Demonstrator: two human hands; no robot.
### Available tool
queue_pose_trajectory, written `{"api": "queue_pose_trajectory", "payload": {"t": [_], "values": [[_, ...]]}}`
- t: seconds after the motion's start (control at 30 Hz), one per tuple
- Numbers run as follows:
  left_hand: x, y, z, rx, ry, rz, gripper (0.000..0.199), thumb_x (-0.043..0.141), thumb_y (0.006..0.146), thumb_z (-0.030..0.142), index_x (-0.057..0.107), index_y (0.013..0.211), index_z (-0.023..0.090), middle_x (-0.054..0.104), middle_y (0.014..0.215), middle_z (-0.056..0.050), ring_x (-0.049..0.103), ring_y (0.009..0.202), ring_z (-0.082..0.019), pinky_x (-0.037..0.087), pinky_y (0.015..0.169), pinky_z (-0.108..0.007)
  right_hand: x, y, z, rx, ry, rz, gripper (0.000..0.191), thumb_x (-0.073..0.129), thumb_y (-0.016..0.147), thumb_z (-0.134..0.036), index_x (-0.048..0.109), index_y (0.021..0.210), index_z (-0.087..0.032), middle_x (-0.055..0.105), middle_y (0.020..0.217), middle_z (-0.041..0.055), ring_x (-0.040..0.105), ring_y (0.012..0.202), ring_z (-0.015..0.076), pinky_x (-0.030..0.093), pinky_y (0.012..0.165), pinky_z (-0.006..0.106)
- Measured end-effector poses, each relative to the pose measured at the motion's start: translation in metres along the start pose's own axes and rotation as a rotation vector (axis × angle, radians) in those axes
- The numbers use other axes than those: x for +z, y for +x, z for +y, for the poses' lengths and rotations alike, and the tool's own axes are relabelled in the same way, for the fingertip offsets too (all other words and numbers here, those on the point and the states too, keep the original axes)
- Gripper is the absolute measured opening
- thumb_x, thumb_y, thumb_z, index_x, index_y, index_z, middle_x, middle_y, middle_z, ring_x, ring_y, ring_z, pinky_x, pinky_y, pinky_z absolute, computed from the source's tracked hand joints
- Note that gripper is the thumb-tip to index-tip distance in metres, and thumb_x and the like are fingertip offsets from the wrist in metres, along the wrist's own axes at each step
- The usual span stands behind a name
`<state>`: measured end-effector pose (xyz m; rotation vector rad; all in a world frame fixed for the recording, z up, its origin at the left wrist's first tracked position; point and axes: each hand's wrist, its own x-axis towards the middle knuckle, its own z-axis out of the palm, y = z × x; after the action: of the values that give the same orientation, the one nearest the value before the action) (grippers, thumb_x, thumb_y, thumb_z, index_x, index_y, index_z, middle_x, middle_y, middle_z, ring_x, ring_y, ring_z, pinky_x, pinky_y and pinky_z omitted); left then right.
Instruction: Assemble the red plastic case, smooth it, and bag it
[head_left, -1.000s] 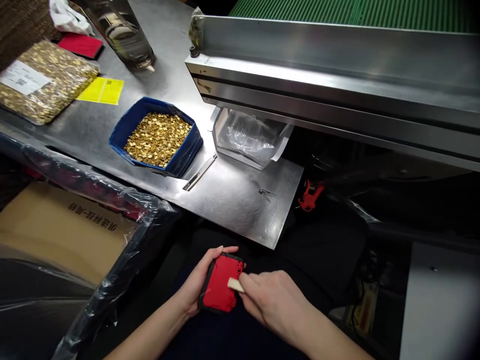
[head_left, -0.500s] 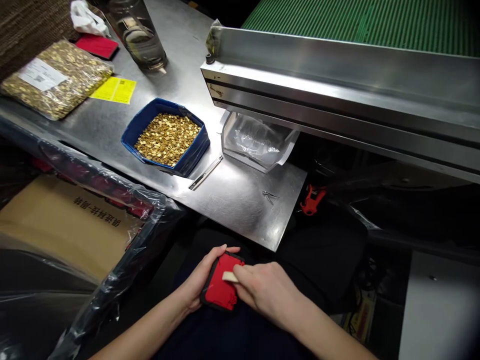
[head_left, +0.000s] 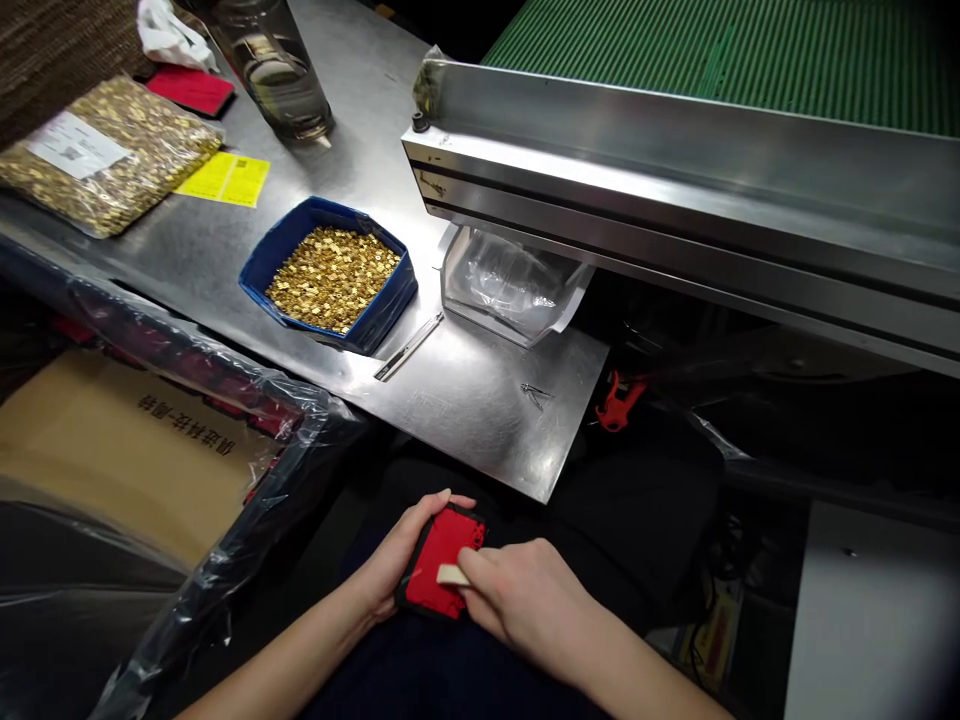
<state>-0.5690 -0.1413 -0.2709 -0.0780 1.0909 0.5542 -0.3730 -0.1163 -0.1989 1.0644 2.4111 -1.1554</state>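
My left hand point(head_left: 397, 560) is closed around the left side of a flat red piece with a black rim point(head_left: 442, 555), held low over my lap. In my right hand point(head_left: 521, 605) is a short, pale, flat stick point(head_left: 452, 575), pinched between thumb and fingers. The stick's blunt end lies over the red face, near its lower middle. My right fingers cover the rest of the stick and the piece's right edge. Small, ragged-looking red bits show along the piece's right side.
On the metal table point(head_left: 480, 400) stands a blue bin point(head_left: 251, 265) of small gold-coloured parts. Near it lie a slim cutter point(head_left: 409, 347), small metal nippers point(head_left: 535, 393), a clear tray point(head_left: 502, 290) and a bag of gold parts point(head_left: 127, 160). A plastic-lined crate point(head_left: 315, 420) is at left.
My right hand has moved the pale stick a little down and left across the red face. My left hand keeps its hold on the piece. The whole view has shifted slightly.
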Motion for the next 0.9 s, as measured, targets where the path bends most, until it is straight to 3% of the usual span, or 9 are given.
{"api": "queue_pose_trajectory", "payload": {"t": [0.57,0.9], "values": [[0.004,0.003,0.001,-0.011,0.040,0.028,0.052,0.066,0.092,0.058,0.072,0.117,0.014,0.076,0.106,-0.019,0.074,0.088,-0.034,0.062,0.072,-0.038,0.006,-0.001,0.006,0.080,0.059,0.092,0.011,0.054,0.100,-0.033,0.051,0.092,-0.026,0.075,0.083,-0.0052,0.071,0.067,0.0152,0.019,0.054,0.032],[0.006,0.002,0.002,-0.019,0.026,0.021,0.051,0.065,0.094,0.057,0.071,0.120,0.013,0.075,0.107,-0.019,0.073,0.091,-0.033,0.061,0.076,-0.038,-0.005,0.000,0.003,0.067,0.065,0.031,0.008,0.055,0.100,-0.031,0.055,0.094,-0.026,0.076,0.082,-0.0053,0.071,0.067,0.0159,0.022,0.055,0.031]]}}
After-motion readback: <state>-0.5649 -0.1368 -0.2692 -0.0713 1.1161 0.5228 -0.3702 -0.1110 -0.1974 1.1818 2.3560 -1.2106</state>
